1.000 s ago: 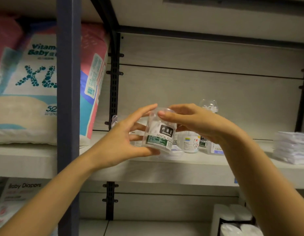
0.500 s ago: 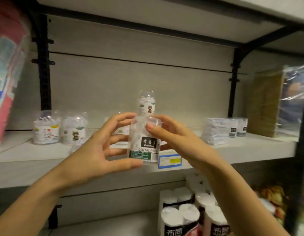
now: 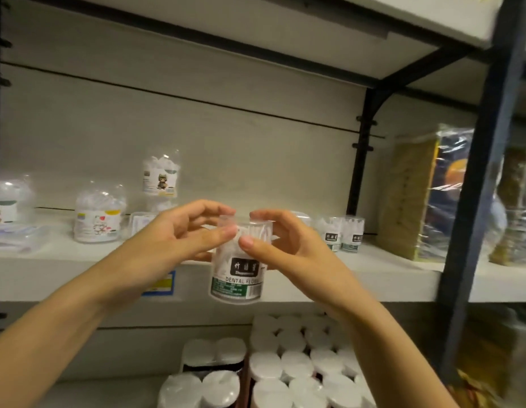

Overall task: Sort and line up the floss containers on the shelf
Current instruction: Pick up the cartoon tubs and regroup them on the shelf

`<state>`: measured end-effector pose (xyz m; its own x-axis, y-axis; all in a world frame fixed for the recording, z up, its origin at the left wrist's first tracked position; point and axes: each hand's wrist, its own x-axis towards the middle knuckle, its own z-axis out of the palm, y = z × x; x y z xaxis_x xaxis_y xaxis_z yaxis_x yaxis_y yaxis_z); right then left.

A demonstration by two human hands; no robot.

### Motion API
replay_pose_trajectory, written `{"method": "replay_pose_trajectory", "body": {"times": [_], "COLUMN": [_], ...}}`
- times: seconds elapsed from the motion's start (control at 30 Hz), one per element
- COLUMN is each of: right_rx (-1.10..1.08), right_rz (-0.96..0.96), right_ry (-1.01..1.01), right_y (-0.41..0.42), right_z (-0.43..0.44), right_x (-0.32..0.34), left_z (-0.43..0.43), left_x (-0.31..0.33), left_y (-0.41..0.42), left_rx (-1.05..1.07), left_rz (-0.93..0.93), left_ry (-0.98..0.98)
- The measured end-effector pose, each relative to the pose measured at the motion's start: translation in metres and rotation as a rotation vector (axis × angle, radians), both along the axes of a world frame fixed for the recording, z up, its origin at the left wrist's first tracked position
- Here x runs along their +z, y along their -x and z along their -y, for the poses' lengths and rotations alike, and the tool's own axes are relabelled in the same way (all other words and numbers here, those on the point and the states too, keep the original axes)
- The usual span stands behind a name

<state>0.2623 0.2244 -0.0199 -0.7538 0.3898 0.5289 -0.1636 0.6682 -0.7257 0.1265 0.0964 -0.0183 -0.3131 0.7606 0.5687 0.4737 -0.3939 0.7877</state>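
Observation:
A clear floss container [image 3: 236,278] with a black and green DENTAL FLOSS label hangs upright in front of the shelf edge [image 3: 359,285]. My left hand [image 3: 179,234] pinches its lid from the left and my right hand [image 3: 281,245] grips its top from the right. On the shelf behind stand two matching containers [image 3: 342,237] to the right, a stacked container with a cartoon label [image 3: 161,178], a wider tub [image 3: 98,216] and another tub [image 3: 7,203] at far left.
Flat clear packets [image 3: 14,238] lie on the shelf's left part. Wrapped brown and dark packages [image 3: 426,195] fill the shelf's right end behind a dark blue upright post [image 3: 479,184]. Packs of white rolls [image 3: 285,366] sit on the lower shelf.
The view has swung right along the shelf. Both hands carried the held container rightward and lower, and their grip has shifted up to its lid.

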Motion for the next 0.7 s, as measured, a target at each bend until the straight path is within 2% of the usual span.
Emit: {"method": "replay_pose_trajectory", "body": {"times": [0.17,0.33,0.53,0.7], "right_rx": [-0.081,-0.140,-0.171,-0.189], "right_rz": [-0.047,-0.008,0.063,0.182], "right_ry": [-0.060,-0.161,-0.156,-0.152], "right_y": [-0.032,-0.061,-0.073,-0.062], "right_z": [-0.040,-0.085,-0.155,-0.210], "right_x": [0.011,0.044,0.055,0.033], "left_z": [-0.044,-0.094,-0.168,-0.220], "left_x": [0.020,0.047,0.057,0.036], "left_y": [-0.027,-0.053,-0.076,-0.077], "left_rx": [-0.038,0.037,0.249,0.442], "left_rz": [-0.116,-0.204,-0.335,-0.493], "left_ry": [0.009,-0.015,0.001,0.164]}}
